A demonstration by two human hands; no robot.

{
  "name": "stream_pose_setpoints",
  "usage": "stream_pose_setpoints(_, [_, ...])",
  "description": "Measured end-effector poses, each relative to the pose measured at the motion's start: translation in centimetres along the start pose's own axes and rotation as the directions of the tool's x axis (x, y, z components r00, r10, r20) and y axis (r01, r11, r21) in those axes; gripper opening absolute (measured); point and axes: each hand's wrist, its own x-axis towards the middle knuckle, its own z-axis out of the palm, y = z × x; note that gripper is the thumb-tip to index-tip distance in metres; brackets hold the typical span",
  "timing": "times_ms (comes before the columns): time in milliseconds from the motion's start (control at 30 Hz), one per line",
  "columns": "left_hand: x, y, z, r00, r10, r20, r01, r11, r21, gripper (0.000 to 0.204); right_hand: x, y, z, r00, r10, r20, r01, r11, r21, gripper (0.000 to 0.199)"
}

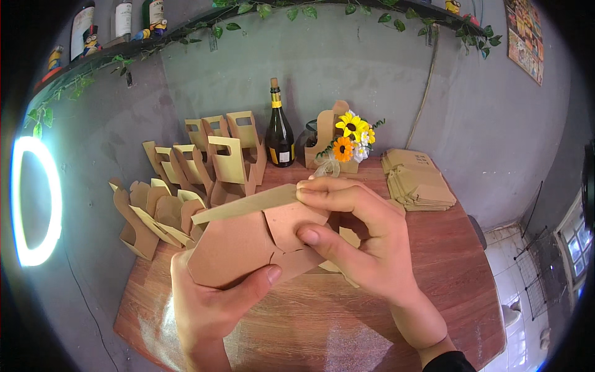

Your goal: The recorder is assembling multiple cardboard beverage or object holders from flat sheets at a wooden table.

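Note:
Above the table I hold a brown cardboard carrier box (232,245), tilted so that its panel with interlocking flaps faces me. My left hand (217,304) grips it from below on the left, the thumb lying on the panel near the slits. At the right end my right hand (365,242) pinches it, with the thumb on a flap and the fingers over the upper edge. The far side of the box is mostly hidden; a part of it shows beneath my right hand.
Several folded carriers with handle cutouts (226,161) stand at the left back. A dark bottle (280,133) and a carrier with artificial flowers (322,139) stand behind my hands. Flat cardboard blanks (418,186) are stacked at the right. The wooden table (434,279) has a rounded right edge.

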Motion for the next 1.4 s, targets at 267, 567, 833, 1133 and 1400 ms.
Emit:
stream_pose_setpoints(267, [0.3,-0.2,0.1,1.000,-0.022,-0.005,0.022,0.996,0.083,0.021,-0.5,0.5,1.0,0.997,-0.002,-0.080,-0.005,0.996,-0.088,0.035])
stream_pose_setpoints(567, [1.2,-1.0,-0.9,0.998,-0.061,-0.009,0.060,0.998,-0.032,0.047,0.6,2.0,1.1,0.939,-0.297,0.174,0.335,0.903,-0.269,0.070])
stream_pose_setpoints(833, [1.8,-1.8,-1.4,0.995,-0.098,0.024,0.101,0.978,-0.183,0.055,0.6,2.7,1.1,0.917,-0.350,0.192,0.394,0.866,-0.306,0.065])
stream_pose_setpoints(1133, [1.7,-1.3,-1.5,0.995,-0.093,0.045,0.100,0.979,-0.177,0.044,0.5,2.9,1.2,0.907,-0.385,0.172,0.419,0.865,-0.278,0.063])
stream_pose_setpoints(1400, [1.7,-1.7,-1.8,0.996,-0.056,0.068,0.068,0.980,-0.186,0.044,0.4,3.0,1.1,0.909,-0.386,0.156,0.415,0.865,-0.283,0.059])
